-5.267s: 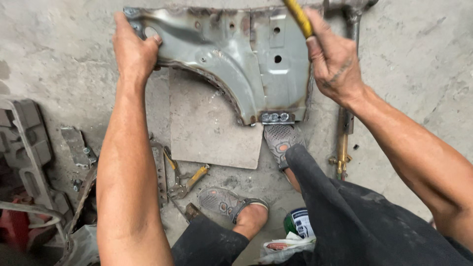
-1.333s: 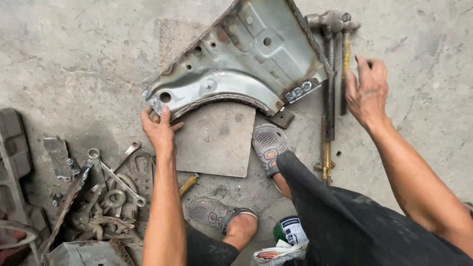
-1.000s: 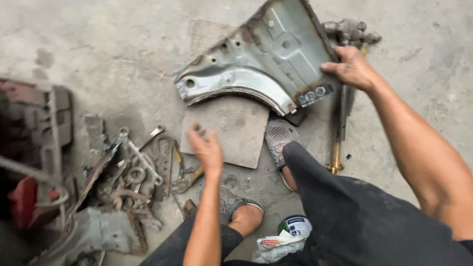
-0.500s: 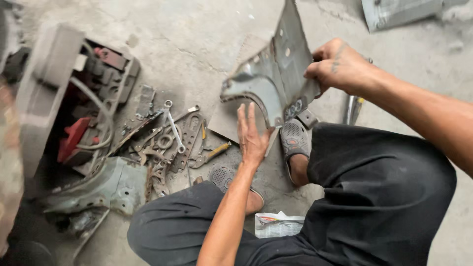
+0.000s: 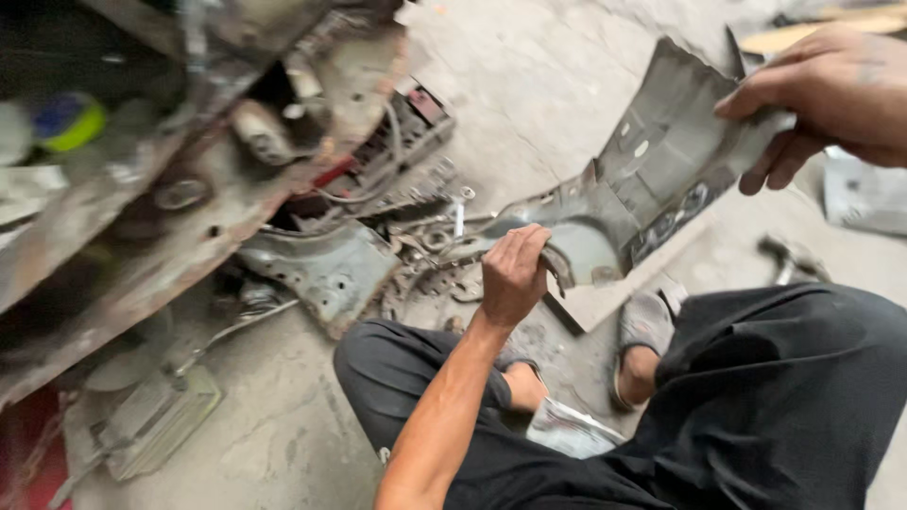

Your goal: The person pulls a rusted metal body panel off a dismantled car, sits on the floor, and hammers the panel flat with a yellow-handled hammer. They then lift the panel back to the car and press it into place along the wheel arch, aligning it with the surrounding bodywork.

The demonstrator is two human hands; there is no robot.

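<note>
The left hand is clenched around the lower, curved edge of a grey-green, bent sheet-metal car body panel with punched holes, its fingers wrapped over the rim so that the grip is closed on the metal. The right hand holds the upper end of the same panel, thumb on top and fingers curled under its edge, also closed on it. The panel is lifted and tilted between the two hands, its upper end raised toward the right and its lower end down by the left hand, above the cracked grey concrete floor. Under the panel a flat, pale square slab lies on the floor, and just beside the slab is a foot in a grey sandal. The person squats in black trousers. To the left of the left hand a heap of loose steel wrenches and small metal scraps is spread over the floor, close to a smaller grey-green bent metal piece. Further left a large rusty, dirty metal part fills the corner of the view, blurred. A metal hammer-like tool lies on the floor at the right, well apart from the heap.
</note>
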